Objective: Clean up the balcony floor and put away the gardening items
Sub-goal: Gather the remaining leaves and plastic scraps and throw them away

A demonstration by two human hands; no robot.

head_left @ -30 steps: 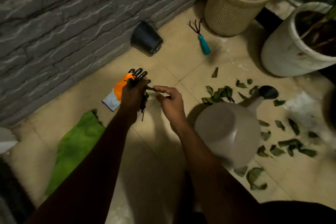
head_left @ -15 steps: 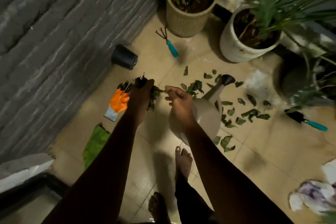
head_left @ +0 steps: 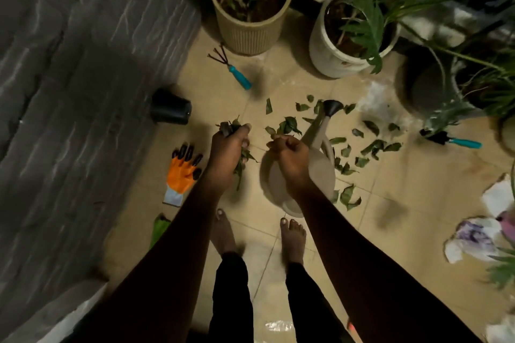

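Head view: left hand (head_left: 227,152) clutches a leaf bunch (head_left: 230,126) left of the can (head_left: 320,172), probably saving them up for one trip to the bin. Right hand (head_left: 289,156) is curled above the can; I cannot tell whether it pinches anything. Loose leaves (head_left: 370,147) lie right of the can and the glove (head_left: 182,172) lies left of it, still to be cleared.

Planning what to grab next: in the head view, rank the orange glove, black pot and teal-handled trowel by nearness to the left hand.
From the left hand:
1. Orange glove, just to its left.
2. Black pot, farther up-left.
3. Trowel, far right.
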